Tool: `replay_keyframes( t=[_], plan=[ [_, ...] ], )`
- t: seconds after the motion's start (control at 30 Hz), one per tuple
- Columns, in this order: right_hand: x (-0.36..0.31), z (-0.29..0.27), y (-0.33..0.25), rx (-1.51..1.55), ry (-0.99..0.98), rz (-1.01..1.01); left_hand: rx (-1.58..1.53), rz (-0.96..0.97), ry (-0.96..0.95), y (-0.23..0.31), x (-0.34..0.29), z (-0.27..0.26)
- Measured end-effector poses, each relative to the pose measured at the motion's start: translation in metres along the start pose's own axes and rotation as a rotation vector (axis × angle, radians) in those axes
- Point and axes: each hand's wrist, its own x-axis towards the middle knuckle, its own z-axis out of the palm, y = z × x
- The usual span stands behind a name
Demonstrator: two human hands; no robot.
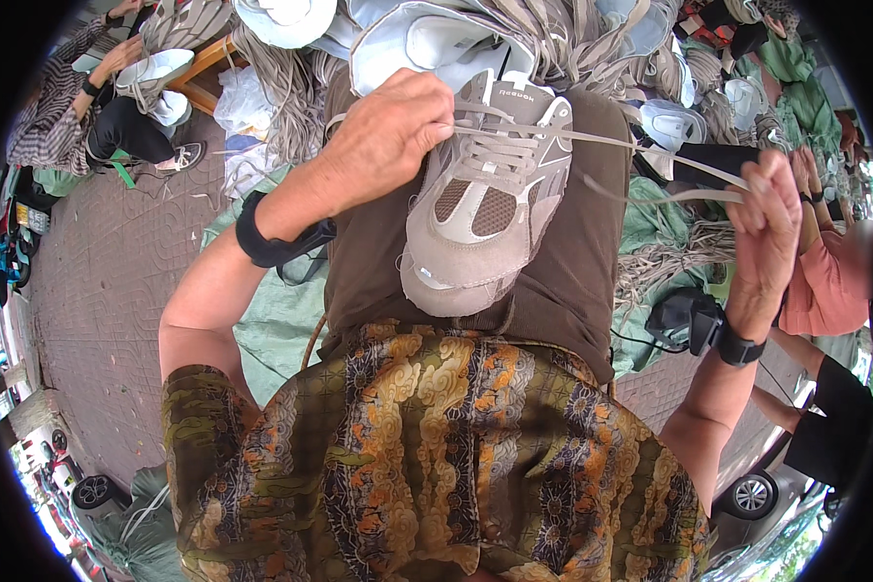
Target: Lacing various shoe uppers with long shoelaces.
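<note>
A beige-grey shoe upper [475, 233] lies across my lap, its toe toward me and its tongue away from me. Flat grey lace [502, 160] crosses its front in several rows. My left hand [388, 131] is closed at the left side of the eyelets, pinching lace there; its fingertips are partly hidden. Off to the right, my right hand [766, 209] is closed on the shoelace, which stretches taut from the shoe. A second strand hangs in a loose curve below it, also running to the right hand.
White shoe uppers [446, 48] and bundles of grey laces [592, 39] are heaped beyond my knees. Green sacking [272, 325] lies beside my legs. Another person's hands [116, 58] work at far left; a person in a pink top [829, 281] is close on the right.
</note>
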Motion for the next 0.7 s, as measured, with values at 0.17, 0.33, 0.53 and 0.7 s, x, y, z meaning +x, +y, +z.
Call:
replay_keyframes(
  t=[0.17,0.33,0.53,0.7],
  plan=[
    [-0.005,-0.035,-0.009,0.050,0.078,-0.059,-0.285,-0.227,-0.151,-0.007,0.003,-0.005],
    [0.015,-0.076,0.016,0.088,0.199,0.098,-0.437,-0.442,-0.260,-0.020,0.022,0.006],
    [0.032,-0.110,0.049,0.170,0.249,0.168,-0.962,-0.578,-0.276,-0.026,0.026,0.016],
    [0.031,-0.120,0.051,0.197,0.235,0.157,-0.801,-0.456,-0.344,-0.020,0.029,0.004]
  ],
)
